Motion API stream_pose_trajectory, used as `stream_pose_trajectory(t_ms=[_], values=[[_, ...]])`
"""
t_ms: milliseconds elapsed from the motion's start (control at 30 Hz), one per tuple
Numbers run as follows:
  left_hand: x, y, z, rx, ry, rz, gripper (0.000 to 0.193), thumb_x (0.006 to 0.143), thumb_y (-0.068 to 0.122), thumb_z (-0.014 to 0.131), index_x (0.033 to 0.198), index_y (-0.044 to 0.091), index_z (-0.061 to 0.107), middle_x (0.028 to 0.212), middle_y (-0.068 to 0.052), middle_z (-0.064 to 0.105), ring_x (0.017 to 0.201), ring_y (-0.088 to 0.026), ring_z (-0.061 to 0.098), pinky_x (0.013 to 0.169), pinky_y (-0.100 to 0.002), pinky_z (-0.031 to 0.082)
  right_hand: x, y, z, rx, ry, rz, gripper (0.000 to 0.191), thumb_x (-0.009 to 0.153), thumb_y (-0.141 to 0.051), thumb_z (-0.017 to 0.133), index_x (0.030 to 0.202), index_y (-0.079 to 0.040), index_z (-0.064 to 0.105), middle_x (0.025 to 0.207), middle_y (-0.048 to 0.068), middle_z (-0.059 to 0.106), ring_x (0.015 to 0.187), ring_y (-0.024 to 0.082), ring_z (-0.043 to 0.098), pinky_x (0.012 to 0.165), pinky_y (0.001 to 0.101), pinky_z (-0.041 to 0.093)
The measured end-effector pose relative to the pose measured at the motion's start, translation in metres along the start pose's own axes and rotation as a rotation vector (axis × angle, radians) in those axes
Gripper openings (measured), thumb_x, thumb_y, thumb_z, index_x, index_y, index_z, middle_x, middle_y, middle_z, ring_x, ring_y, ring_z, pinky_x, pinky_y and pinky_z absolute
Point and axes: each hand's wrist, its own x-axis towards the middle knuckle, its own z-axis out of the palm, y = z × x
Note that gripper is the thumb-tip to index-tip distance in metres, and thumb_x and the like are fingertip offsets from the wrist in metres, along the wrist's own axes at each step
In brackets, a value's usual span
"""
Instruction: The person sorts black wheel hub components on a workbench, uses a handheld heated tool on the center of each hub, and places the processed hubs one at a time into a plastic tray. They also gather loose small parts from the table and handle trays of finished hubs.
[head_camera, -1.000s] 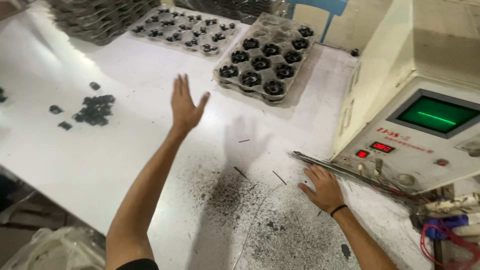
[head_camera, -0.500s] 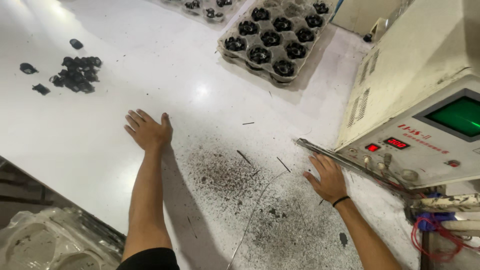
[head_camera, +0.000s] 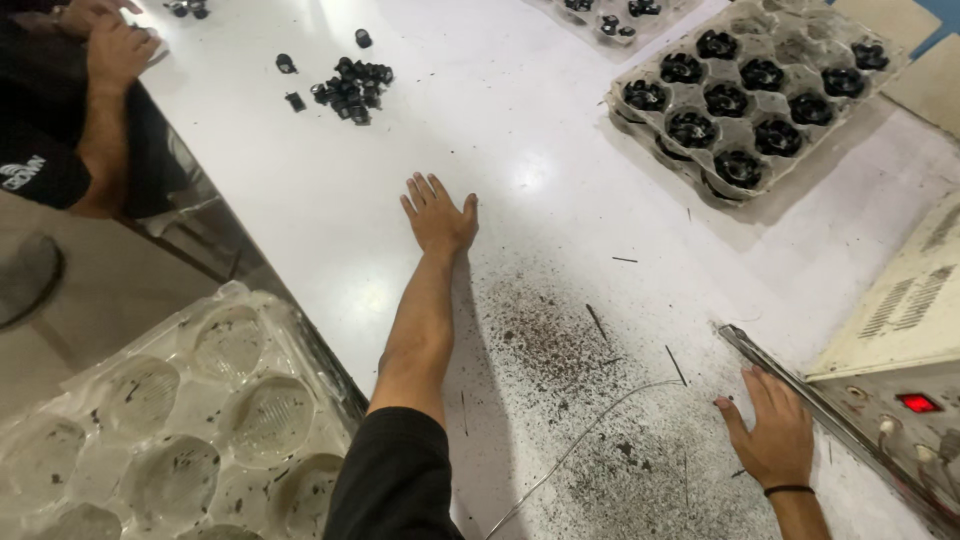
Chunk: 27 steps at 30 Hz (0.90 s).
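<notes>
Resting flat on the white surface (head_camera: 560, 150), the left hand (head_camera: 438, 217) lies palm down with fingers spread and released, holding nothing. Just beside it, toward the wrist side and to its right, sits a patch of dark gritty debris (head_camera: 545, 340), fine black specks scattered over the smooth, glossy top. A few thin dark slivers (head_camera: 596, 322) lie among the specks, and a thin grey wire (head_camera: 590, 432) curves across the grit toward the near edge.

The right hand (head_camera: 775, 435) is also flat and unclenched, empty, palm on the speckled area, fingertips touching or nearly touching a long metal bar (head_camera: 790, 385) at the foot of a cream machine housing (head_camera: 900, 310) with a red lit indicator (head_camera: 918, 402).

Judgement: the step in hand looks like sweeping the debris with the open left palm; a further stroke would call for a flat, light drag across the grit, kept away from the wire.

Well beyond the left fingertips lies a loose heap of small black moulded parts (head_camera: 350, 85). Farther right, a grey pulp tray (head_camera: 760, 100) with round cups holds black ring-shaped parts. Below the left forearm, off the surface edge, stands a clear plastic dimpled tray (head_camera: 180, 400), empty but dusty. Another person's hands (head_camera: 110, 50) work at the far left.
</notes>
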Motion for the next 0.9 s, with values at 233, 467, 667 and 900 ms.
stream_pose_trajectory(t_ms=[233, 467, 667, 900], values=[[-0.008, -0.001, -0.008, -0.058, 0.133, 0.024, 0.096, 0.098, 0.059, 0.048, 0.162, -0.004, 0.012, 0.170, -0.023, 0.008, 0.159, -0.035, 0.003, 0.127, -0.052, 0.003, -0.001, 0.000, 0.000, 0.006, -0.006, -0.007, 0.064, 0.098, -0.058, 0.056, 0.141, -0.011, 0.064, 0.143, 0.010, 0.064, 0.133, 0.029, 0.056, 0.110, 0.0469, 0.047], [-0.021, 0.003, -0.017, -0.059, 0.232, 0.059, 0.098, 0.096, 0.055, 0.056, 0.163, 0.001, 0.010, 0.171, -0.021, 0.006, 0.159, -0.033, 0.003, 0.126, -0.057, 0.010, -0.004, -0.002, 0.000, -0.033, -0.026, 0.011, 0.066, 0.099, -0.060, 0.055, 0.142, -0.011, 0.065, 0.142, 0.009, 0.064, 0.134, 0.028, 0.057, 0.108, 0.0475, 0.047], [-0.023, 0.003, -0.019, -0.064, 0.259, 0.051, 0.098, 0.095, 0.058, 0.058, 0.162, 0.002, 0.014, 0.168, -0.024, 0.011, 0.156, -0.036, 0.009, 0.120, -0.059, 0.018, -0.004, 0.000, 0.002, -0.056, -0.019, -0.011, 0.067, 0.100, -0.062, 0.054, 0.142, -0.010, 0.066, 0.141, 0.010, 0.065, 0.134, 0.027, 0.057, 0.104, 0.0446, 0.047], [-0.023, 0.005, -0.012, -0.005, 0.451, 0.144, 0.085, 0.087, 0.057, 0.066, 0.145, 0.003, 0.036, 0.141, -0.019, 0.040, 0.129, -0.034, 0.039, 0.100, -0.051, 0.032, -0.006, 0.001, 0.002, -0.032, 0.042, -0.040, 0.065, 0.108, -0.064, 0.051, 0.138, -0.008, 0.064, 0.131, 0.012, 0.065, 0.123, 0.028, 0.056, 0.105, 0.0428, 0.047]])
